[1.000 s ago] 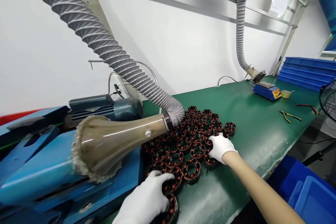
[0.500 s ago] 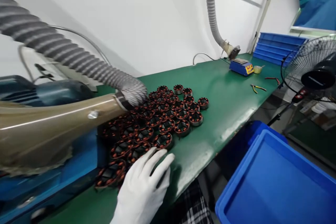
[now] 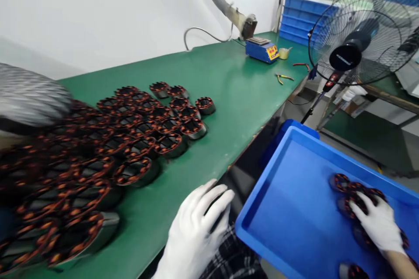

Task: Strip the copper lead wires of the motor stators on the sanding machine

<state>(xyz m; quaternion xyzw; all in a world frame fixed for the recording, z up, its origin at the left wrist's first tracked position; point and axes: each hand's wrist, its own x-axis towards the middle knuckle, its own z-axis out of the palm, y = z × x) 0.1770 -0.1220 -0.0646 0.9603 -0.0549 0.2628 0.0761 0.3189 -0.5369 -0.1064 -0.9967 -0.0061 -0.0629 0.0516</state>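
Observation:
My left hand [image 3: 198, 229], in a white glove, hovers near the bench's front edge. Its fingers are stretched and slightly bent, with nothing in them. To its left, many motor stators [image 3: 135, 172] with copper windings and black liners stand packed together on the green bench [image 3: 225, 91]. My right hand [image 3: 376, 222], also gloved in white, is down in the blue tray [image 3: 294, 209] at the right. Its thumb and fingers grip a stator [image 3: 349, 206] in a cluster there. Other stators lie beside and partly beneath that hand.
A grey duct hose [image 3: 32, 96] overhangs the left stators. Further back are a blue heating plate [image 3: 262, 50] under a second hose nozzle [image 3: 244, 24], pliers [image 3: 283, 78], and stacked blue crates [image 3: 303, 19]. A standing fan [image 3: 347, 54] rises behind the tray.
The view has swung right and down, bringing my right hand and the stators in the tray into sight. My left hand has come away from the stators on the bench.

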